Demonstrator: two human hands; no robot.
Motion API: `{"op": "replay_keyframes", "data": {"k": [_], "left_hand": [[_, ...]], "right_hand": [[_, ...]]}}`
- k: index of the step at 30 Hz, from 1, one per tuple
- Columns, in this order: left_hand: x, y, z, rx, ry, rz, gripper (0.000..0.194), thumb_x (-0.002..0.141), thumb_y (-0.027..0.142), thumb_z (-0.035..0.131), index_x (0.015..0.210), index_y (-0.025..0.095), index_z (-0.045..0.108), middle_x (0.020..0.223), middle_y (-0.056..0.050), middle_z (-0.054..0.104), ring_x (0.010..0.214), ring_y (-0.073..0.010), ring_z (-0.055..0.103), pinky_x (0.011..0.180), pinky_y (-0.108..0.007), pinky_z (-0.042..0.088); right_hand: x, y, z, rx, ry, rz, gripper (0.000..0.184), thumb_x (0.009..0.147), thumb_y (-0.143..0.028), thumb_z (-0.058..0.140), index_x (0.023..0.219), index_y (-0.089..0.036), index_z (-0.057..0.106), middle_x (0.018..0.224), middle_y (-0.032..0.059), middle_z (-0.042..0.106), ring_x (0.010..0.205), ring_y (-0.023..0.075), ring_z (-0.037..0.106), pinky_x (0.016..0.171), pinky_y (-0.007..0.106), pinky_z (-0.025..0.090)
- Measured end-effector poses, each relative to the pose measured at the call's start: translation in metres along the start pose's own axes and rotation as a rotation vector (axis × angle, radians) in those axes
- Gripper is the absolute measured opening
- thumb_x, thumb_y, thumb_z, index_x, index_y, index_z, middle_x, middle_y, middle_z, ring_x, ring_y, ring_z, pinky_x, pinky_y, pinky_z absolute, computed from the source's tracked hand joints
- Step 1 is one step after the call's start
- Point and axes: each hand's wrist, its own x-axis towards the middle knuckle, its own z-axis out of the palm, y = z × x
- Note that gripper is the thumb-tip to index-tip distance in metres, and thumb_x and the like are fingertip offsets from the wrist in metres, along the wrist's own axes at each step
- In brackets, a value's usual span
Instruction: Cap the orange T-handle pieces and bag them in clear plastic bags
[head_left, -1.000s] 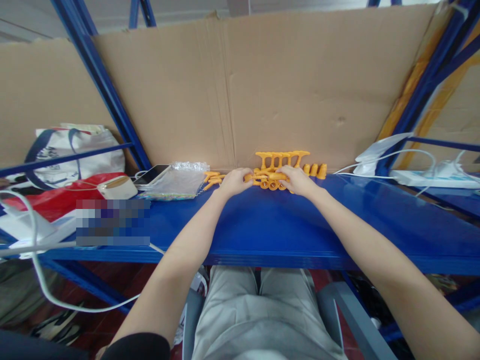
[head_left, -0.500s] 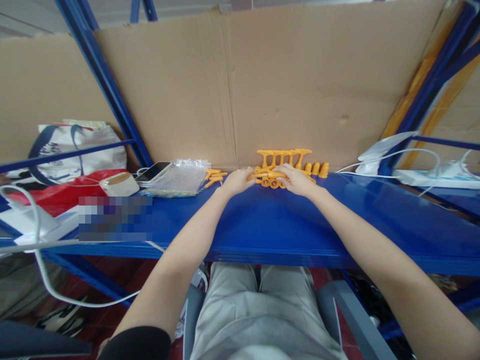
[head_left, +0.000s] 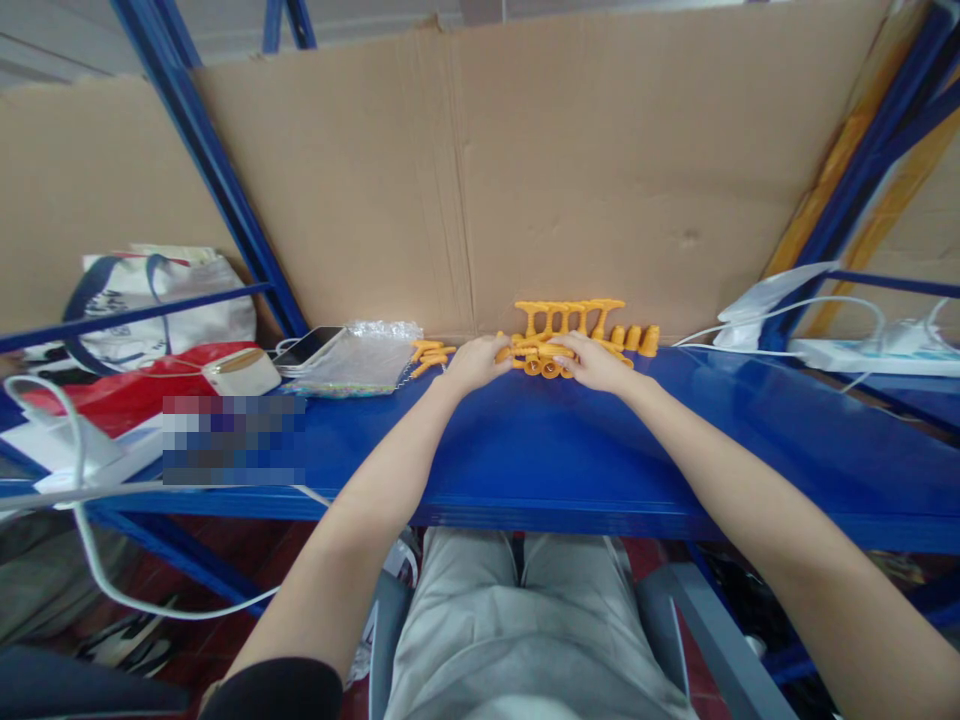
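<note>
At the back of the blue shelf [head_left: 555, 450], my left hand [head_left: 478, 364] is closed on the left end of an orange plastic piece [head_left: 536, 351]. My right hand [head_left: 598, 365] has its fingers bent over the right part of the same orange cluster. Ring-shaped orange ends [head_left: 541, 368] face me below the fingers, which hide part of the cluster. Behind the hands, an orange rack-like piece [head_left: 570, 306] with several uprights stands near the cardboard. Several orange cone-shaped caps [head_left: 649, 341] stand in a row right of my right hand.
Small orange pieces [head_left: 430, 356] lie left of my left hand, beside a clear plastic bag [head_left: 360, 362] and a phone [head_left: 313, 345]. Cardboard [head_left: 600, 170] walls the back. White power strips and cables sit at both sides, with a white cable [head_left: 150, 603] hanging at the left front.
</note>
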Motion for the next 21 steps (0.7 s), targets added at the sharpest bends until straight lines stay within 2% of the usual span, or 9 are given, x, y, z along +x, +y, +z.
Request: {"op": "replay_keyframes", "data": {"k": [6,10,12,17,21], "left_hand": [[0.000,0.002,0.000,0.028,-0.008,-0.014,0.034,0.089,0.025,0.051,0.119,0.017,0.065,0.105,-0.011,0.073,0.098,-0.0234,0.068,0.083,-0.030,0.050],[-0.001,0.001,-0.002,0.020,-0.008,-0.021,0.033,0.089,0.027,0.052,0.117,0.017,0.066,0.105,-0.011,0.073,0.097,-0.0236,0.068,0.082,-0.030,0.050],[0.000,0.001,-0.003,0.015,-0.004,-0.023,0.033,0.089,0.026,0.052,0.118,0.017,0.066,0.104,-0.011,0.073,0.096,-0.0234,0.068,0.081,-0.030,0.050],[0.000,0.000,-0.001,0.002,0.019,0.001,0.032,0.088,0.026,0.052,0.116,0.017,0.066,0.104,-0.011,0.073,0.094,-0.0226,0.068,0.081,-0.030,0.049],[0.000,0.001,0.002,0.000,0.017,0.020,0.033,0.087,0.024,0.053,0.117,0.017,0.066,0.106,-0.011,0.072,0.096,-0.0231,0.067,0.082,-0.031,0.049]], "right_hand": [[0.000,0.001,0.000,0.074,-0.001,0.073,0.032,0.084,-0.021,0.061,0.116,-0.019,0.063,0.120,0.0131,0.065,0.115,0.0296,0.060,0.101,0.051,0.047],[-0.001,0.002,-0.008,0.278,0.022,0.210,0.043,0.077,-0.021,0.069,0.118,-0.018,0.058,0.121,0.0136,0.063,0.107,0.0265,0.064,0.091,0.046,0.054],[-0.002,0.000,-0.013,0.407,0.018,0.310,0.038,0.078,-0.023,0.071,0.113,-0.018,0.059,0.114,0.0115,0.065,0.094,0.0229,0.068,0.082,0.042,0.058],[-0.001,-0.013,-0.021,0.647,-0.017,0.550,0.019,0.088,-0.034,0.067,0.095,-0.018,0.060,0.076,0.0043,0.070,0.062,0.0163,0.069,0.070,0.034,0.059],[0.003,-0.024,-0.018,0.700,-0.018,0.741,0.022,0.098,-0.039,0.052,0.090,-0.018,0.057,0.068,0.0049,0.070,0.053,0.0149,0.067,0.061,0.029,0.058]]}}
